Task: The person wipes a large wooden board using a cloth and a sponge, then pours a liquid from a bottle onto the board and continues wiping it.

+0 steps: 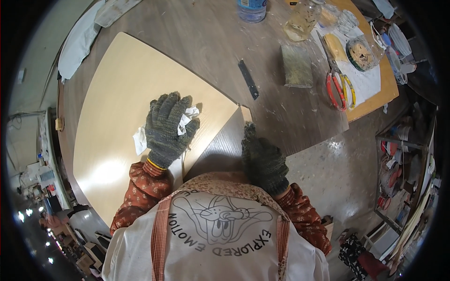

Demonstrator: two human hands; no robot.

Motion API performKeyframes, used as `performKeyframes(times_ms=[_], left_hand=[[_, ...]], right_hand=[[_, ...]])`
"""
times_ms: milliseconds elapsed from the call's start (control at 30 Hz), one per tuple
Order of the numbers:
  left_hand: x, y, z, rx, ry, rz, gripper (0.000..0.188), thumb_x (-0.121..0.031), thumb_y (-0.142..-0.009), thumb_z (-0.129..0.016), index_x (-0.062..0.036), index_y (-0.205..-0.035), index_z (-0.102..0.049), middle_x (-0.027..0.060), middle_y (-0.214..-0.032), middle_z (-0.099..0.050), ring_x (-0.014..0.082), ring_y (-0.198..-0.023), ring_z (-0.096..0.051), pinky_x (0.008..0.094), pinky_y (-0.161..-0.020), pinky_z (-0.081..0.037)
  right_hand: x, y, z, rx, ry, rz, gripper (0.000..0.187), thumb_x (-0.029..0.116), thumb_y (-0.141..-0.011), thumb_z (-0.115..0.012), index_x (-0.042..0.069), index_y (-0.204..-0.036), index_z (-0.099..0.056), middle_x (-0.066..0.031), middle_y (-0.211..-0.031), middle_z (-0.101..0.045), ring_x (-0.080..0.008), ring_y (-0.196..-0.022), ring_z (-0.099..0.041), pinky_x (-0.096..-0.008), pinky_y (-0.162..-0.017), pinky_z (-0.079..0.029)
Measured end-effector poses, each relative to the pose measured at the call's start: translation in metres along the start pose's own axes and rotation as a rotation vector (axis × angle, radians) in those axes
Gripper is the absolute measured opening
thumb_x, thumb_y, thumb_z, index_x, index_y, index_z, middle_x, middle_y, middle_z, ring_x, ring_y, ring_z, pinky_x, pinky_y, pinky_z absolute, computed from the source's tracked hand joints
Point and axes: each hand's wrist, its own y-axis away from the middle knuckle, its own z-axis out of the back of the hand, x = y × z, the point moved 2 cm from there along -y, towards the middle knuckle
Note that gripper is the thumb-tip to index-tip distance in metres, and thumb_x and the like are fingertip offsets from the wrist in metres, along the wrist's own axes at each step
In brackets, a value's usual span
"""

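Observation:
My left hand (169, 129), in a dark knitted glove, lies over a large pale wood-grain board (110, 98) with a curved left edge. A crumpled white tissue (186, 120) is caught under and between its fingers, showing on both sides of the glove. My right hand (265, 161), gloved alike, is at the near side of the table by the board's right corner. Its index finger reaches toward a small light wooden piece (246, 114); the other fingers look curled, and what they hold, if anything, is hidden.
On the grey wood-grain table (201, 42) are a dark flat strip (248, 79), a worn greenish block (297, 66) and red-and-yellow-handled scissors (338, 89). Behind them stand a glass jar (302, 21), an open tub of tan paste (361, 54) and a water bottle (251, 10).

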Motion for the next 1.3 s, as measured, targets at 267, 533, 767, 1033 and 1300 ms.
performKeyframes(times_ms=[267, 533, 767, 1033, 1300], left_hand=[[0.004, 0.004, -0.003, -0.012, -0.007, 0.005, 0.049, -0.032, -0.076, -0.073, -0.0137, -0.121, -0.062, 0.0116, -0.124, -0.057, 0.0347, -0.116, -0.051, 0.0496, -0.099, -0.038], [0.001, 0.001, -0.001, -0.026, -0.004, -0.016, 0.051, -0.026, -0.075, -0.075, -0.0096, -0.12, -0.062, 0.0158, -0.124, -0.057, 0.0362, -0.114, -0.053, 0.0468, -0.097, -0.042], [0.0, 0.001, -0.002, -0.023, -0.024, -0.015, 0.05, -0.026, -0.073, -0.076, -0.0099, -0.118, -0.063, 0.0159, -0.122, -0.058, 0.0366, -0.113, -0.054, 0.0463, -0.096, -0.043], [0.001, 0.0, -0.002, -0.022, -0.023, -0.035, 0.049, -0.023, -0.073, -0.076, -0.0103, -0.119, -0.063, 0.0157, -0.123, -0.058, 0.0353, -0.114, -0.054, 0.0463, -0.098, -0.042], [0.003, -0.024, -0.009, 0.007, -0.026, -0.092, 0.045, -0.023, -0.075, -0.073, -0.0113, -0.118, -0.063, 0.013, -0.124, -0.058, 0.0334, -0.116, -0.053, 0.0462, -0.101, -0.04]], right_hand=[[-0.006, -0.026, 0.034, 0.163, -0.003, 0.085, 0.035, 0.009, -0.087, -0.057, 0.003, -0.121, -0.059, -0.0181, -0.087, -0.065, -0.0334, -0.075, -0.063, -0.04, -0.069, -0.052], [-0.07, -0.055, 0.037, 0.121, -0.226, 0.224, 0.036, 0.012, -0.079, -0.068, 0.008, -0.114, -0.065, -0.0128, -0.108, -0.066, -0.0304, -0.095, -0.061, -0.038, -0.083, -0.049], [-0.105, -0.07, 0.04, 0.213, -0.011, 0.31, 0.034, 0.008, -0.077, -0.068, 0.011, -0.11, -0.067, -0.0078, -0.111, -0.066, -0.0287, -0.103, -0.059, -0.0388, -0.089, -0.047], [-0.105, -0.077, 0.043, 0.132, -0.222, 0.445, 0.024, 0.012, -0.071, -0.069, 0.009, -0.095, -0.067, -0.0112, -0.1, -0.067, -0.0326, -0.093, -0.062, -0.0402, -0.081, -0.051], [-0.084, -0.068, 0.046, 0.073, -0.43, 0.387, 0.026, 0.009, -0.071, -0.067, 0.007, -0.096, -0.066, -0.0116, -0.097, -0.067, -0.0312, -0.088, -0.063, -0.0395, -0.079, -0.051]])
